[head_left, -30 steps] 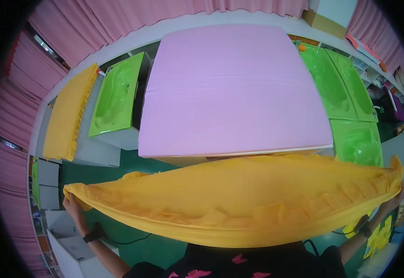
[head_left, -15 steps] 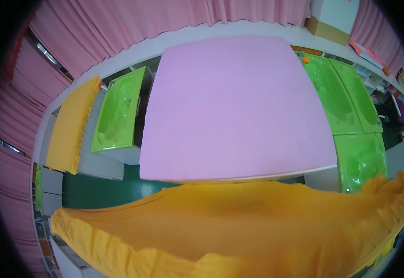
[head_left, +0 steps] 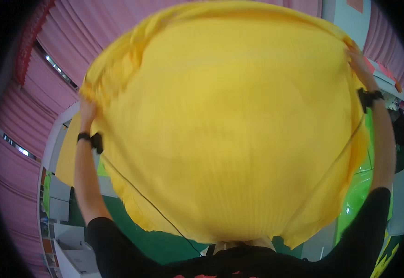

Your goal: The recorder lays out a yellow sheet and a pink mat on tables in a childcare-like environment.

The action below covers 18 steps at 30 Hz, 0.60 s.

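A yellow fitted sheet (head_left: 239, 120) with a gathered edge hangs spread wide between my raised arms and fills most of the view. At its left edge, my left hand (head_left: 88, 112) is closed on the bunched fabric. My right hand (head_left: 360, 64) is closed on the upper right edge, its fingertips partly lost in the folds. A dark strap with a small black box sits on each wrist. The sheet hides the lilac-covered bed or table that showed earlier.
Left of the sheet stands a piece of furniture under a yellow cover (head_left: 67, 157). Glossy green basins (head_left: 357, 197) show at the right. Pink curtains (head_left: 35, 116) line the wall, a white cabinet (head_left: 74, 252) stands lower left, and the floor (head_left: 158, 248) is green.
The sheet has risen from low in front of me to high ahead, covering the lilac surface. Both my hands and forearms have come into view, holding its edges.
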### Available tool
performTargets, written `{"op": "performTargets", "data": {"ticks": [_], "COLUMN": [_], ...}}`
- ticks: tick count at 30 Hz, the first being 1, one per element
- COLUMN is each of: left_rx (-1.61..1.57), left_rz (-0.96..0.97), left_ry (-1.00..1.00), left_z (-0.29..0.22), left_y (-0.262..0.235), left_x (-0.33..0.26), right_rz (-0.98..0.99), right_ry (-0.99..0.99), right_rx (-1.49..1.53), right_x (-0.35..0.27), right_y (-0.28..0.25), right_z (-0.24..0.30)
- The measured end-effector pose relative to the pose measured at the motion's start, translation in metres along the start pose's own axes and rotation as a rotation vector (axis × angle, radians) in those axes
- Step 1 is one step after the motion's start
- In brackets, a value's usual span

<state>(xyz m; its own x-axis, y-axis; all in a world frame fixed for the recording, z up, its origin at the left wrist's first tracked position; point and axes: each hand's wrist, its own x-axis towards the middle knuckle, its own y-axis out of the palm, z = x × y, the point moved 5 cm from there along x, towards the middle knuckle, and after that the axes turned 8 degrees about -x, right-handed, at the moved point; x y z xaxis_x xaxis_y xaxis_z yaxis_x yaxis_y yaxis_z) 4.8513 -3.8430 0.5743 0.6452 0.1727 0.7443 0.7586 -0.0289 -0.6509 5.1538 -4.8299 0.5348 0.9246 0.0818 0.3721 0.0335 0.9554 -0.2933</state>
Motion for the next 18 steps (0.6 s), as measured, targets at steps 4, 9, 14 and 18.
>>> {"op": "performTargets", "data": {"ticks": [4, 9, 14, 18], "left_rx": [-0.384, -0.373, 0.021, -0.058], "left_rz": [-0.368, 0.259, 0.928, 0.906], "left_ry": [0.075, 0.285, 0.06, -0.296], "left_z": [-0.216, -0.25, -0.152, -0.133], "left_y": [0.029, 0.145, 0.211, 0.162], "left_x": [0.007, -0.159, -0.452, -0.544], "right_rz": [-0.298, 0.009, 0.349, 0.242], "right_ry": [-0.31, -0.351, -0.014, 0.304], "right_rx": [-0.393, -0.707, -0.812, -1.045], "right_x": [-0.019, -0.174, -0.366, -0.526], "right_y": [0.085, 0.149, 0.206, 0.159], "right_z": [0.033, -0.013, -0.13, -0.22]}}
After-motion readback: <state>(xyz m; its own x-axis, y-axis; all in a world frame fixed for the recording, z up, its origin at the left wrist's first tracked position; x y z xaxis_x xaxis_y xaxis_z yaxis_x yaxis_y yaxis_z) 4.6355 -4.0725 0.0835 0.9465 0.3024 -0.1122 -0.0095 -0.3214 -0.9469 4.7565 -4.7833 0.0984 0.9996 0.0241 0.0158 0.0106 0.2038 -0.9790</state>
